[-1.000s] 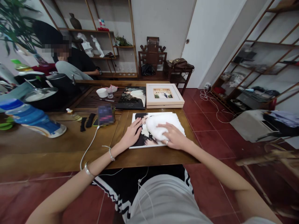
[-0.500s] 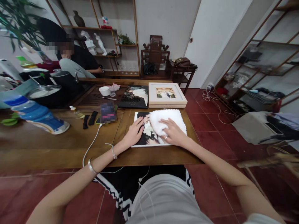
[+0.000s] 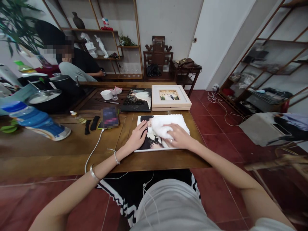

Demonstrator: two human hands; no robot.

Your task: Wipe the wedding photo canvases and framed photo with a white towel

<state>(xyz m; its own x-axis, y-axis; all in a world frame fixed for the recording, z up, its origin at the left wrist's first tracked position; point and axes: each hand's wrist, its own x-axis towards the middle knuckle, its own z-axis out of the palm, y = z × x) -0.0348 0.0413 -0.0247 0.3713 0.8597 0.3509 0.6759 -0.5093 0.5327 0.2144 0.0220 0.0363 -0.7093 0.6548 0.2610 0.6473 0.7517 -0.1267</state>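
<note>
A photo panel (image 3: 150, 145) with white edges lies flat near the table's front edge. My left hand (image 3: 139, 136) rests on its left side, fingers stretched out and holding nothing. Over the panel's right part is a fluffy white cloth (image 3: 161, 126), bunched up toward the middle. My right hand (image 3: 177, 136) is closed on this cloth and presses it against the panel; a ring shows on one finger. Behind the panel lie a dark photo panel (image 3: 137, 99) and a pale picture frame (image 3: 156, 103) with a small photo in it.
On the wooden table (image 3: 72, 157), to the left, stand a blue bottle (image 3: 39, 122), a small dropper bottle (image 3: 78, 118) and a phone (image 3: 109, 118) with a white cable. A white cup (image 3: 106, 94) sits farther back. A person (image 3: 81, 64) sits across the table.
My right hand has drawn the cloth into a tighter bunch, with its fingers more curled. The left hand stays in place on the panel. The view has shifted slightly.
</note>
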